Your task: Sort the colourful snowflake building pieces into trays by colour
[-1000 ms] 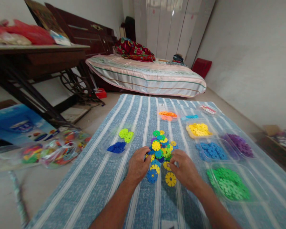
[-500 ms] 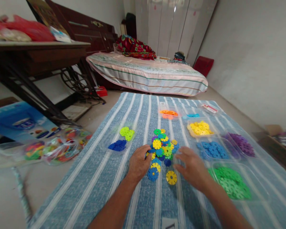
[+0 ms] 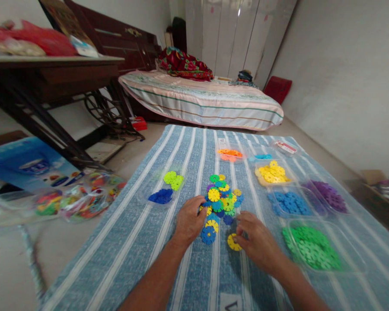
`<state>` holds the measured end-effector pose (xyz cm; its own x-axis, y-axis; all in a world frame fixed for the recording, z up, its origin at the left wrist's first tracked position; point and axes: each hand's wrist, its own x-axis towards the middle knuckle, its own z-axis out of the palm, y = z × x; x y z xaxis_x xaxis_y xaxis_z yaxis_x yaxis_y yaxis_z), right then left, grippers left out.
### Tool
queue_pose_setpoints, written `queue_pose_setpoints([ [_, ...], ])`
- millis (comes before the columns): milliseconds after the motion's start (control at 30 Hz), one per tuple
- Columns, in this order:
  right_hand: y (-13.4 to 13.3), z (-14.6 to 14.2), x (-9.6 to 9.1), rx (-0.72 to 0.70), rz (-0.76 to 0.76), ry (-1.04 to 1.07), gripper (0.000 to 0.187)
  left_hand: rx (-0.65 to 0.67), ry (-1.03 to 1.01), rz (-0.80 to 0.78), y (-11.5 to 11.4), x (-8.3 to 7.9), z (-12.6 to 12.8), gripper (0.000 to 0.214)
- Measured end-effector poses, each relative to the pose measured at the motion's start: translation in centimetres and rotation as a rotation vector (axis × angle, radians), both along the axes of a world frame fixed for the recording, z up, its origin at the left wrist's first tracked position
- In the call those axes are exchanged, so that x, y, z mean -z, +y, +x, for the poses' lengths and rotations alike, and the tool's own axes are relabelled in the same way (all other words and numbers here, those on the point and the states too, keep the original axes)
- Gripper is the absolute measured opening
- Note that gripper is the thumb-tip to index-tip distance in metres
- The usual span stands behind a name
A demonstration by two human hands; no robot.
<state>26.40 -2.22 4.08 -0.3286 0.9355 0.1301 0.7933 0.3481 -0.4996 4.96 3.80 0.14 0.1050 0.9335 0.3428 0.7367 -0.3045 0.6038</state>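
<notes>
A pile of mixed plastic snowflake discs (image 3: 221, 197) lies in the middle of a blue striped cloth (image 3: 194, 147). My left hand (image 3: 188, 220) rests at the pile's near left edge, fingers curled onto discs beside a blue and yellow disc (image 3: 208, 234). My right hand (image 3: 258, 241) is pinching a single yellow disc (image 3: 232, 243) lying on the cloth just in front of the pile.
Clear trays on the right hold sorted discs: green (image 3: 313, 248), blue (image 3: 289, 204), purple (image 3: 329, 196), yellow (image 3: 271, 172), orange (image 3: 229, 153). A tray (image 3: 165, 190) at left holds lime and dark blue discs. A bag of discs (image 3: 81, 201), a dark table (image 3: 52, 73) and a bed (image 3: 201, 101) stand around.
My right hand went from the pile out to the right with fingers spread, then came back and closed on the lone yellow disc. My left hand barely moved.
</notes>
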Motion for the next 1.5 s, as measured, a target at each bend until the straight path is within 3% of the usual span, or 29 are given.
queue_pose_setpoints([
  [100, 1.6, 1.7, -1.8, 0.032, 0.094, 0.025, 0.015, 0.005, -0.006, 0.004, 0.0, 0.0, 0.0, 0.023],
  [267, 5.2, 5.6, -4.7, 0.466, 0.597, -0.115, 0.018, -0.009, -0.015, -0.003, 0.0, 0.0, 0.0, 0.023],
  [333, 5.6, 5.5, -4.7, 0.518, 0.654, -0.136, 0.022, -0.01, -0.018, -0.008, 0.0, 0.0, 0.0, 0.024],
  [533, 2.8, -1.0, -1.1, 0.015, 0.386, -0.082, 0.022, -0.002, -0.016, 0.0, -0.1, -0.1, 0.1, 0.024],
  [633, 2.0, -3.7, -0.3, -0.114, 0.252, -0.147, 0.032, 0.002, -0.015, -0.001, -0.1, -0.1, 0.0, 0.024],
  [767, 2.1, -4.8, -0.3, -0.206, 0.137, -0.221, 0.035, 0.002, -0.016, 0.0, -0.2, -0.2, 0.0, 0.024],
  [1067, 2.5, -4.5, -0.6, -0.204, 0.048, -0.221, 0.027, 0.0, -0.016, -0.003, -0.2, -0.1, 0.1, 0.025],
  [1500, 1.4, -3.1, -0.1, -0.001, 0.076, -0.033, 0.015, 0.004, -0.021, -0.009, -0.2, -0.1, 0.1, 0.023],
])
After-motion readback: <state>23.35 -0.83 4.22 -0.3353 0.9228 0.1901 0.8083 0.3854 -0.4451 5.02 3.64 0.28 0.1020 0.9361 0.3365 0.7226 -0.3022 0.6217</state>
